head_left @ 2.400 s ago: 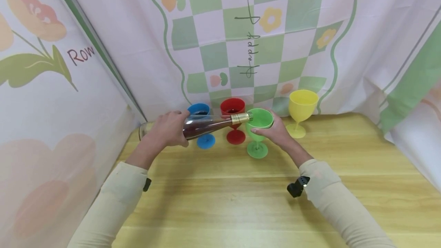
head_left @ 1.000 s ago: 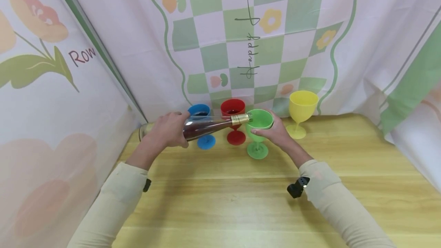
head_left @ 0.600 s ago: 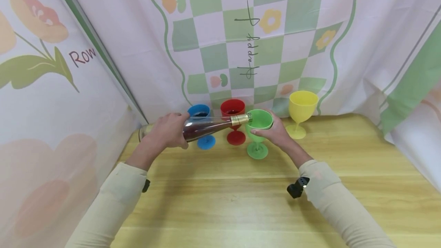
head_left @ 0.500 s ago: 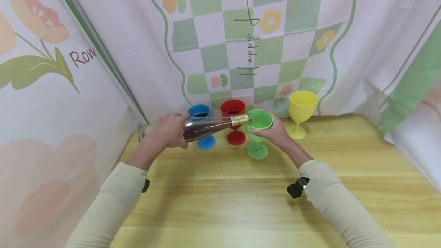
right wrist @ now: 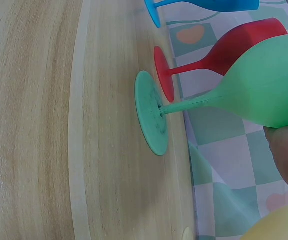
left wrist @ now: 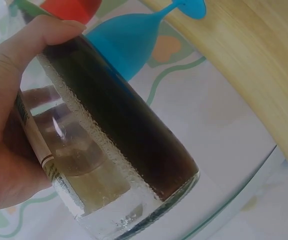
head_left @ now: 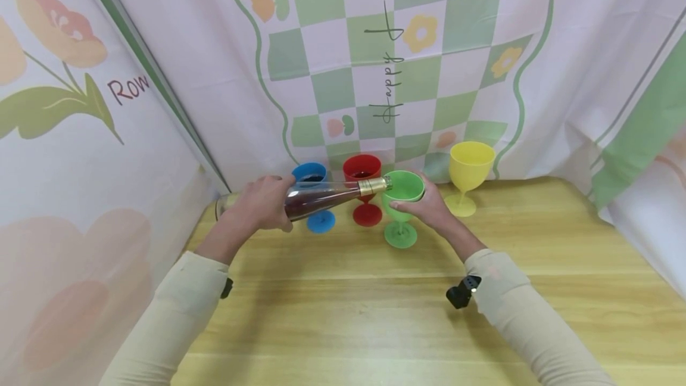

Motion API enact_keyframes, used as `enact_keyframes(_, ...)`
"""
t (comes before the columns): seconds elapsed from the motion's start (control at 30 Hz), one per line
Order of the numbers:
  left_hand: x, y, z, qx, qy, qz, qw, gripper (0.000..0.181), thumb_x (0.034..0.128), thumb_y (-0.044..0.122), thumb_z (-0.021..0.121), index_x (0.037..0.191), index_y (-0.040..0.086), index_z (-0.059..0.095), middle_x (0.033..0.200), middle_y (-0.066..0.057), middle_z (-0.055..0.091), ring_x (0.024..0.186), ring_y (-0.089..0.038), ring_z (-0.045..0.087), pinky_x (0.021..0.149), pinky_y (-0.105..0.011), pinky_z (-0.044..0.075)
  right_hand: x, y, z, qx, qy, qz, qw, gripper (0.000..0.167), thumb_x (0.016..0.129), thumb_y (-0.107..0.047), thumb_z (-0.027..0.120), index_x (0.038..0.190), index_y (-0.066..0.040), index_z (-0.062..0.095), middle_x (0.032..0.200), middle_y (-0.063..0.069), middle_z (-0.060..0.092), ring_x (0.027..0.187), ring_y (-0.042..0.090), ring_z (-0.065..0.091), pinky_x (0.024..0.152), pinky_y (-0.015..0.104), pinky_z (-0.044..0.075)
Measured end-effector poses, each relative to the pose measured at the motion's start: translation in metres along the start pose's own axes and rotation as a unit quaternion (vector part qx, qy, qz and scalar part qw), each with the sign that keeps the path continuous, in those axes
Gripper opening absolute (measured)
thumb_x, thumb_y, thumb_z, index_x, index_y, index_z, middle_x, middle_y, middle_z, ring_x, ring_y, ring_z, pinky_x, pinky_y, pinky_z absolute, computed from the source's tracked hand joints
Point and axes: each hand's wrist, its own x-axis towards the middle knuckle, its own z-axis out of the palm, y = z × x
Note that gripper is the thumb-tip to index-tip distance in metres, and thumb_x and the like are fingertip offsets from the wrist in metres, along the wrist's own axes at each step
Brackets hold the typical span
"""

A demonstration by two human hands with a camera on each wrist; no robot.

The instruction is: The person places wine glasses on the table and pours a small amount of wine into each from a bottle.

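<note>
My left hand (head_left: 261,202) grips a clear glass wine bottle (head_left: 321,198) round its body, tilted nearly level. Dark liquid lies along the bottle's lower side in the left wrist view, with bubbles at its edge. The gold-wrapped neck points right, its mouth over the rim of a green goblet (head_left: 399,236). My right hand (head_left: 429,202) holds that goblet by the bowl, thumb on the near side. The goblet looks upright, its foot at the table. I cannot make out any liquid inside it. Behind the bottle stand a blue goblet (head_left: 320,221) and a red goblet (head_left: 367,214), both with dark liquid.
A yellow goblet (head_left: 470,165) stands to the right of my right hand. Behind the row hangs a patterned cloth (head_left: 370,76), and another cloth (head_left: 107,183) closes the left side. The wooden table (head_left: 364,314) runs toward me.
</note>
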Motion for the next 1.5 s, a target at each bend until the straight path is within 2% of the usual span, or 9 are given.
enact_keyframes(0.33,-0.0024,0.0021,-0.004,-0.003,-0.007,-0.005,1.0,0.078,0.0655,0.032,0.09,0.13,0.01,0.053,0.112,-0.009,0.066,0.095,-0.026,0.061,0.079,-0.043,0.056,-0.0005,-0.0016,0.0,-0.001,-0.005,0.003,1.0,0.076,0.082,-0.004,0.078,0.148,0.002,0.042,0.139,0.027,0.054,0.123,0.032,0.054,0.09,0.011,0.047)
enact_keyframes(0.63,-0.0026,0.0025,-0.0064,0.003,-0.008,-0.006,0.9999,0.078,0.0661,0.031,0.09,0.132,0.009,0.053,0.114,-0.01,0.067,0.096,-0.026,0.061,0.08,-0.044,0.056,-0.0002,-0.0032,0.0004,-0.007,-0.001,0.006,1.0,0.076,0.081,-0.005,0.079,0.147,0.002,0.042,0.137,0.028,0.055,0.119,0.028,0.055,0.088,0.011,0.048)
enact_keyframes(0.8,-0.0026,0.003,-0.0064,0.004,-0.012,-0.006,0.9999,0.079,0.0672,0.03,0.089,0.134,0.009,0.053,0.114,-0.01,0.067,0.095,-0.026,0.061,0.079,-0.043,0.056,-0.0004,-0.0035,0.0002,-0.005,-0.005,0.006,1.0,0.075,0.082,-0.005,0.078,0.147,0.002,0.042,0.137,0.028,0.055,0.12,0.031,0.054,0.088,0.011,0.048)
enact_keyframes(1.23,-0.0029,0.0034,-0.0085,0.012,-0.008,0.0,0.9999,0.07,0.0661,0.029,0.089,0.124,0.01,0.055,0.104,-0.006,0.066,0.087,-0.024,0.061,0.071,-0.038,0.052,-0.001,-0.0046,0.0017,0.016,-0.002,0.0,0.9999,0.074,0.081,-0.002,0.078,0.146,0.004,0.043,0.136,0.03,0.055,0.117,0.031,0.056,0.086,0.012,0.05)
enact_keyframes(1.5,-0.0039,0.0038,-0.0091,0.012,-0.007,0.0,0.9999,0.07,0.0653,0.029,0.09,0.123,0.01,0.055,0.104,-0.007,0.065,0.089,-0.024,0.061,0.072,-0.04,0.053,-0.001,-0.0043,0.001,0.012,-0.003,0.001,0.9999,0.074,0.081,-0.002,0.078,0.146,0.004,0.043,0.136,0.029,0.055,0.118,0.031,0.056,0.086,0.011,0.05)
